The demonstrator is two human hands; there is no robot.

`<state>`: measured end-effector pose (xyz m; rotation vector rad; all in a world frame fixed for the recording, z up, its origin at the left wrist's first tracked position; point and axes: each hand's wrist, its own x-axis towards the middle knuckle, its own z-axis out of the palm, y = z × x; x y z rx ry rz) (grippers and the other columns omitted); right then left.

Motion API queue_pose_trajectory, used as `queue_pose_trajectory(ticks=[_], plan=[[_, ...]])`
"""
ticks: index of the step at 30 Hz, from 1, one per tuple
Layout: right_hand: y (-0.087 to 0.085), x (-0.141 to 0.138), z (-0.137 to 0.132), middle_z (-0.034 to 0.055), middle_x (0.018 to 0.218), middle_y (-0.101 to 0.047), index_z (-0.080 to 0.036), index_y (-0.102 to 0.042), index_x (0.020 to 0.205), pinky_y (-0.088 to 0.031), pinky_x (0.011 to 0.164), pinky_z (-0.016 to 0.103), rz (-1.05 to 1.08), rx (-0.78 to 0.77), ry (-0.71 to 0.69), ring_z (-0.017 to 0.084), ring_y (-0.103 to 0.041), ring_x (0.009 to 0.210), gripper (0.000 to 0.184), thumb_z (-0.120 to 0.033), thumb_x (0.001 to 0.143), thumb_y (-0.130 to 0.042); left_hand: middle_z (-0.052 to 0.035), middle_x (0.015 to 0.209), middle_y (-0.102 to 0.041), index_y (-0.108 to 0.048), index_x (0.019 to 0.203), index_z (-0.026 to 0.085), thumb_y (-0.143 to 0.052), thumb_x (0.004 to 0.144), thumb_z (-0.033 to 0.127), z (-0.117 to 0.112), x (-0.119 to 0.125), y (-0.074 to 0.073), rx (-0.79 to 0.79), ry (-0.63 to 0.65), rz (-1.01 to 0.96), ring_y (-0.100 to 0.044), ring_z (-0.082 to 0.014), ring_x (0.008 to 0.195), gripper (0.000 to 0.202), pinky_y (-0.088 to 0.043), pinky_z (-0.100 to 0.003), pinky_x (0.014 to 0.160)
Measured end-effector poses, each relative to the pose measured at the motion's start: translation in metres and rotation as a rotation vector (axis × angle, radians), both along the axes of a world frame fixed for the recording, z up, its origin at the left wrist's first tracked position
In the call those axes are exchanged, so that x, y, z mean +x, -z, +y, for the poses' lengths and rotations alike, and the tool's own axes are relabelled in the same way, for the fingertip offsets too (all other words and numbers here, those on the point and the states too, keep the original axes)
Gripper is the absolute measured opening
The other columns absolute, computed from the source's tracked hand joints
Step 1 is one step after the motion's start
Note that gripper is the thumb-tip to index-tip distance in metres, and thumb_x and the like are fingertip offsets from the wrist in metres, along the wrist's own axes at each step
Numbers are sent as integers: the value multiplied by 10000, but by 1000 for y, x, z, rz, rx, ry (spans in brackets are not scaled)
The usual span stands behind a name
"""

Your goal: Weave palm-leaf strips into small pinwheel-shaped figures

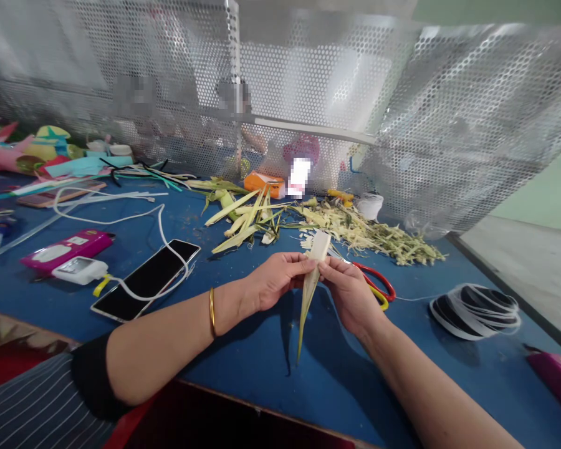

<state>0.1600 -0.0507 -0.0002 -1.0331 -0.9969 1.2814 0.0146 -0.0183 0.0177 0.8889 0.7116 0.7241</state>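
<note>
Between my two hands is a pale corn husk [318, 245], broad at its top and tapering to a greenish point below. My left hand [283, 277] pinches its left edge with thumb and fingers. From the other side, my right hand [348, 288] grips the right edge. Both hands are closed and hold the strip above the blue table. Scissors with red and yellow handles [384, 284] lie just beyond my right hand, partly hidden by it. More husk pieces [245, 224] lie in a loose pile behind my hands.
Shredded husk bits [378, 234] spread toward the perforated metal screen [308, 75]. A coil of white cord [474, 312] sits at right. A phone [149, 280], a white cable [161, 215] and a magenta device [70, 248] lie at left. An orange packet [265, 184] stands behind.
</note>
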Motion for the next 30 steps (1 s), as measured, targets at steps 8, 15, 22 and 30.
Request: queue_pose_trajectory(ticks=[8, 15, 22, 30], plan=[[-1, -2, 0, -4, 613, -570, -208, -631, 614, -418, 688, 297, 71, -66, -50, 155, -496, 636, 239, -388, 662, -780, -3, 648, -630, -660, 704, 123, -773, 753, 227, 0, 2, 0, -52, 31, -46, -534, -76, 582, 161, -435, -228, 620], [-3, 0, -1, -5, 670, -611, -207, -642, 643, -416, 722, 289, 110, -44, -82, 146, -515, 659, 220, -380, 695, -769, -1, 655, -628, -632, 739, 139, -743, 773, 219, 2, 3, 2, -73, -44, -49, -527, -82, 553, 141, -422, -222, 562], [-16, 2, -7, 10, 769, -676, -223, -669, 689, -430, 850, 324, 59, 59, -76, 188, -598, 810, 183, -372, 701, -774, 19, 618, -581, -594, 697, 142, -645, 820, 176, 13, 2, 7, -56, -172, 66, -427, -53, 469, 137, -344, -213, 502], [-40, 20, -20, 23, 725, -609, -207, -663, 716, -500, 775, 336, 29, 277, -312, 188, -616, 750, 164, -338, 798, -718, 9, 642, -571, -550, 675, 153, -582, 903, 222, 21, -2, 10, -73, -388, 121, -510, -73, 545, 240, -414, -226, 581]])
